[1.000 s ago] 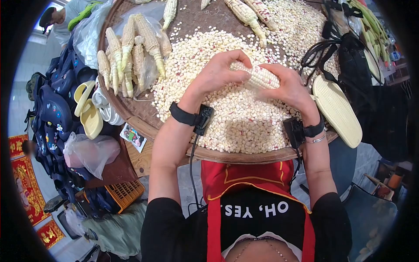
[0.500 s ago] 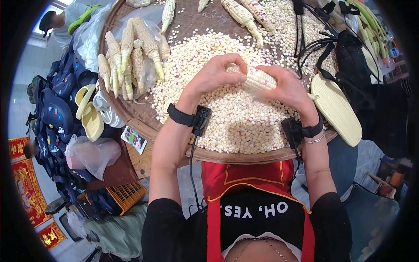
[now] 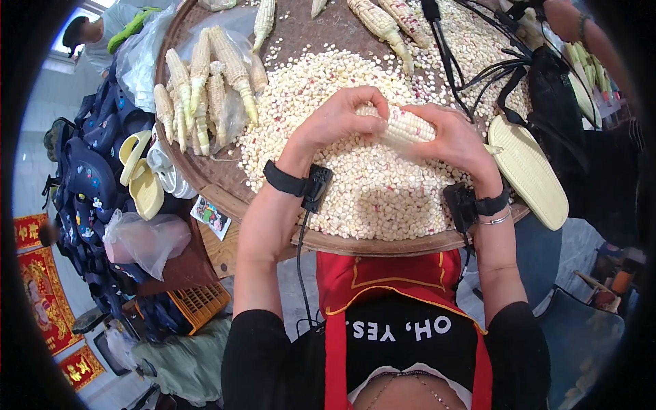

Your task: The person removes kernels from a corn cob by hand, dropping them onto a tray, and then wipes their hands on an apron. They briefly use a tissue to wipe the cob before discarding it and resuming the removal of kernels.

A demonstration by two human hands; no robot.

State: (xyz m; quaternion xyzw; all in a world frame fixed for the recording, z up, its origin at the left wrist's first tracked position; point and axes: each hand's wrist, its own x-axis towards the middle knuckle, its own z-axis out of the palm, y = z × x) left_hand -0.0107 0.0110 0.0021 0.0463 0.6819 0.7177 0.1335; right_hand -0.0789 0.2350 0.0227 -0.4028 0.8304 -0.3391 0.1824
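Note:
A corn cob (image 3: 410, 127), white with some dark red kernels, is held sideways above a heap of loose kernels (image 3: 396, 212). My right hand (image 3: 456, 140) wraps round its right part, thumb below and fingers above. At the left end of the cob my left hand (image 3: 339, 121) is closed, with thumb and forefinger against the kernels; the exact contact is partly hidden. A yellowish stalk end sticks out past my right wrist. The kernels lie on a wide round brown tray (image 3: 225, 195) with a raised rim.
Stripped cobs (image 3: 199, 75) lie on plastic at the tray's left. Unstripped ears (image 3: 376, 24) rest at the far side. A pale yellow slipper sole (image 3: 529, 171) and black straps (image 3: 509, 75) are at the right. Another person's arm (image 3: 594, 48) reaches in at top right.
My hands and the cob stay nearly in place, with slight movement at the fingers. The black cable at upper right has shifted left, and another person's arm has come into view there.

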